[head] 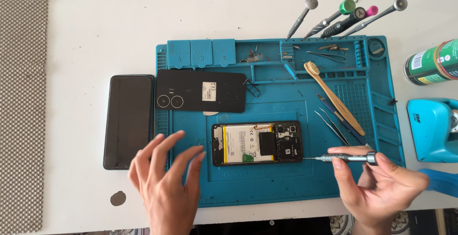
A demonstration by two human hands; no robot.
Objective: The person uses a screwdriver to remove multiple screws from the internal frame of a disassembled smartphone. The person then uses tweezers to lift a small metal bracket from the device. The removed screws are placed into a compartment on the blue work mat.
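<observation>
White desk, blue silicone repair mat (286, 187) central: opened black smartphone (257, 143) mid-mat. Right hand (377, 182) fingers pinching slim silver screwdriver (346, 158) at phone's right edge; left hand (167, 180) spread, empty. Best kept square, lightly pressed.

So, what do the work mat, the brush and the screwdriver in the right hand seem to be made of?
Work mat: probably silicone or rubber, matte blue with moulded compartments. Brush: likely bamboo or wood, light tan handle, pale bristles. Screwdriver: apparently metal, grey satin sheen, knurled grip, held by the right hand.

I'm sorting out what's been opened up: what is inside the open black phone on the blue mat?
Inside the open black phone: a white rectangular battery, black shielding and camera modules. Parts beneath these are hidden.
</observation>
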